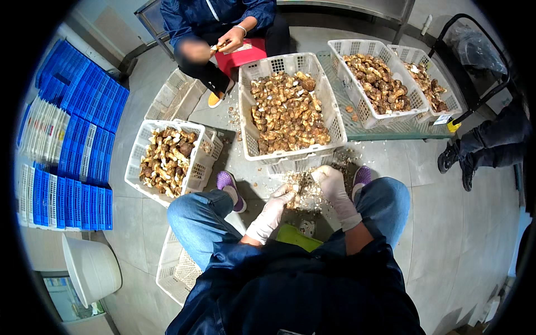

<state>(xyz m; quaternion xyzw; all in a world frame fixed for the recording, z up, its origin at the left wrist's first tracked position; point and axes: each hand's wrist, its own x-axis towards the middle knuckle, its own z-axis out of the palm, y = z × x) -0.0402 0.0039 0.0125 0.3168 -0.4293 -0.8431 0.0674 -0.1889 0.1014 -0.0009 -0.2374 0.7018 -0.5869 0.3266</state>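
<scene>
Gloved left hand [277, 202] pinching a small mushroom piece [295, 188], gloved right hand [330, 181] curled over the trimmings heap [306, 187], its hold impossible to tell, fingertips hidden.

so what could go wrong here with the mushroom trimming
1. Trimmings pile on the floor between the purple shoes; stepping there could mean a slip.
2. The left hand and right hand work close together; if a blade is in there, the gloves may get nicked.
3. The big crate looks heaped, so mushrooms could spill.
</scene>
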